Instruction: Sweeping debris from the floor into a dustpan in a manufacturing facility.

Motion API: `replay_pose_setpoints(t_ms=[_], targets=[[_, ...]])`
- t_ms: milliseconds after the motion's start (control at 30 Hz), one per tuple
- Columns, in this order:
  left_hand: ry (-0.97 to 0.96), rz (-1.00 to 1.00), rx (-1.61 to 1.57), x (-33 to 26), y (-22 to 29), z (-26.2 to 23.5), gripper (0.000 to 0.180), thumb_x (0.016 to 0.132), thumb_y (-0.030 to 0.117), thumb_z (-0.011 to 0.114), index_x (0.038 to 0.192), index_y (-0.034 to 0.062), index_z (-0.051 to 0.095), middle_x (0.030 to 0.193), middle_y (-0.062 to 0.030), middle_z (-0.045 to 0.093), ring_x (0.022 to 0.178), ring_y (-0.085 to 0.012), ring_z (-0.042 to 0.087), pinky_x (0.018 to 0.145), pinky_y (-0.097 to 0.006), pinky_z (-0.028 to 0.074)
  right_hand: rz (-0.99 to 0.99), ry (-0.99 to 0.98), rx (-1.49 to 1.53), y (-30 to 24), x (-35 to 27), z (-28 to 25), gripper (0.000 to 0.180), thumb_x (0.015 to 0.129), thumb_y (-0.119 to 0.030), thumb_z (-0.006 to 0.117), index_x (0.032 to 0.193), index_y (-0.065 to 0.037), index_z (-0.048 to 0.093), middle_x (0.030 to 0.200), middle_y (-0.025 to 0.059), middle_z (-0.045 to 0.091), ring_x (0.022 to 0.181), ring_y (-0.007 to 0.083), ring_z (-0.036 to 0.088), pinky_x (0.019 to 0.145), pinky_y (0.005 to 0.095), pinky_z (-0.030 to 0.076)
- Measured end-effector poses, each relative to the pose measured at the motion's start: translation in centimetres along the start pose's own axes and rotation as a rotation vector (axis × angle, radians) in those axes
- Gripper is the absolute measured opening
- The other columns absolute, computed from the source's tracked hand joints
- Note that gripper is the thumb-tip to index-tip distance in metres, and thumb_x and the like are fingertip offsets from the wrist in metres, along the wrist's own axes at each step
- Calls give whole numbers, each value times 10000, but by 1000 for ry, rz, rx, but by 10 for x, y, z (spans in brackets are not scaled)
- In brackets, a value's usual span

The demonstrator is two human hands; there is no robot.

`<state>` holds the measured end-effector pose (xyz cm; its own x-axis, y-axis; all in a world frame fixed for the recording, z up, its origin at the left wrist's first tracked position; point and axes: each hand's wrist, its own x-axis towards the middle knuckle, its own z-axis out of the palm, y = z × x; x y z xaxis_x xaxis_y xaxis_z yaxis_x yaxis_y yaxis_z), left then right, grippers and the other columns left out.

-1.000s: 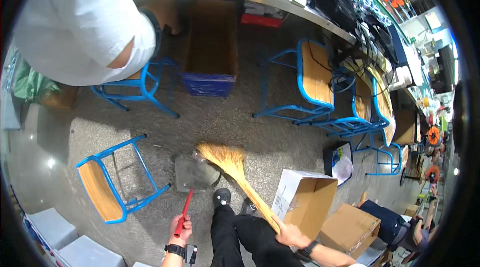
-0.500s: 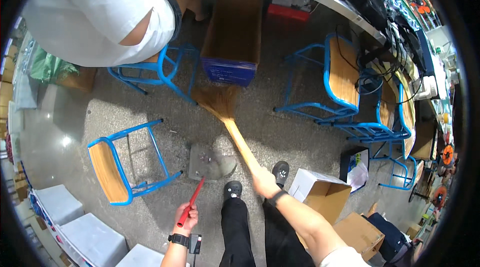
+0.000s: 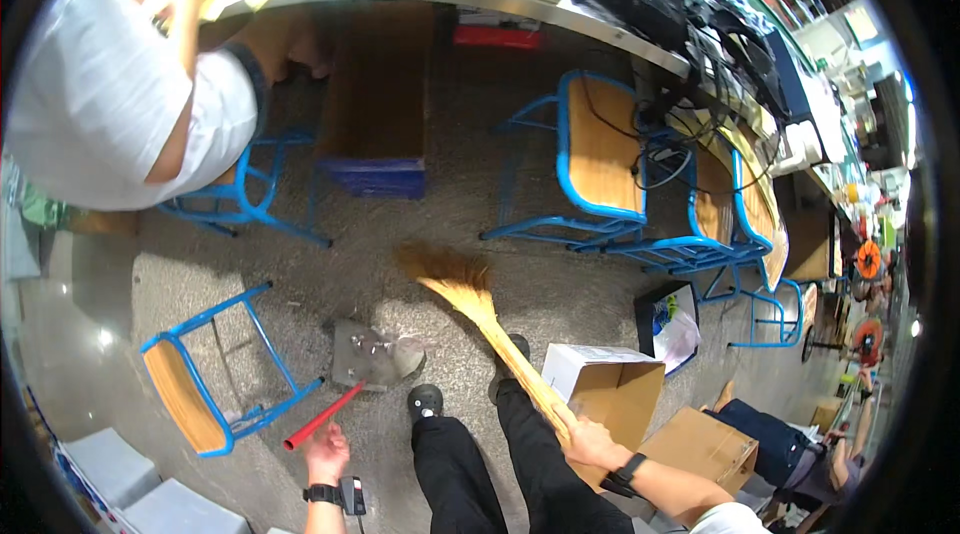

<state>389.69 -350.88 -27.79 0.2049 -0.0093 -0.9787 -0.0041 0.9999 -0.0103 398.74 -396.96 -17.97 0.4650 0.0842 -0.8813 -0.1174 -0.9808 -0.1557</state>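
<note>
My right hand (image 3: pixel 592 444) is wrapped round the pale handle of a straw broom (image 3: pixel 500 342). Its brown bristles, smeared by motion, are over the grey floor in front of a box with a blue lower face (image 3: pixel 375 177). Left of my feet lies a grey dustpan (image 3: pixel 352 359) with whitish debris in and about it. From the pan a red handle (image 3: pixel 325 417) rises at a slant. Just beside that handle is my left hand (image 3: pixel 327 449), its fingers loosely curled but not wrapped round it; whether it touches the handle is hard to see.
Left of the dustpan a blue-framed stool (image 3: pixel 185 384) lies tipped over. A person in white (image 3: pixel 110 104) sits at the table, far left. More blue-framed stools (image 3: pixel 605 144) stand right. An open carton (image 3: pixel 610 384) and a dark bin (image 3: pixel 668 324) are near my right leg.
The broom head has swept away from the blue-faced box, rightward and nearer to me. The red handle leans further left, and my left hand no longer grips it. The whole view has shifted.
</note>
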Motion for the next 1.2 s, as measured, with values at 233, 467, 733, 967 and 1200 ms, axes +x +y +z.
replay_pose_setpoints(t_ms=[233,467,733,967,1200], targets=[[-128,-61,635,15,-135,126,385,861,388,502,1076,69,485,889,-99,521,707,-191,521,627,-310,459,-98,-105,160,50,-16,0,642,703,-216,546,1316,-231,354,821,232,606,745,395,595,691,466,485],[-541,302,1149,88,-328,392,681,832,379,592,1325,25,282,1272,-135,423,1134,-247,446,889,-349,410,-60,15,624,120,-113,20,875,704,-5,583,1412,-99,78,922,94,592,763,202,574,630,275,482],[-699,157,782,144,-386,435,246,843,157,598,1050,62,506,1019,-71,578,989,-219,545,913,-418,421,349,-153,1527,153,-130,-45,859,704,37,528,1410,-183,91,662,40,493,451,114,443,397,241,362],[-737,253,860,99,-305,374,399,877,182,544,1230,49,415,1238,-88,489,1137,-247,470,932,-461,402,202,-187,1424,194,-102,-48,865,713,58,552,1407,-122,69,794,75,530,514,111,502,449,250,417],[-575,343,788,75,-233,299,443,862,253,570,1230,39,446,1268,-74,478,1163,-214,453,985,-382,352,-53,15,1451,185,25,-104,859,698,58,539,1410,-160,109,871,95,554,521,117,513,466,263,440]])
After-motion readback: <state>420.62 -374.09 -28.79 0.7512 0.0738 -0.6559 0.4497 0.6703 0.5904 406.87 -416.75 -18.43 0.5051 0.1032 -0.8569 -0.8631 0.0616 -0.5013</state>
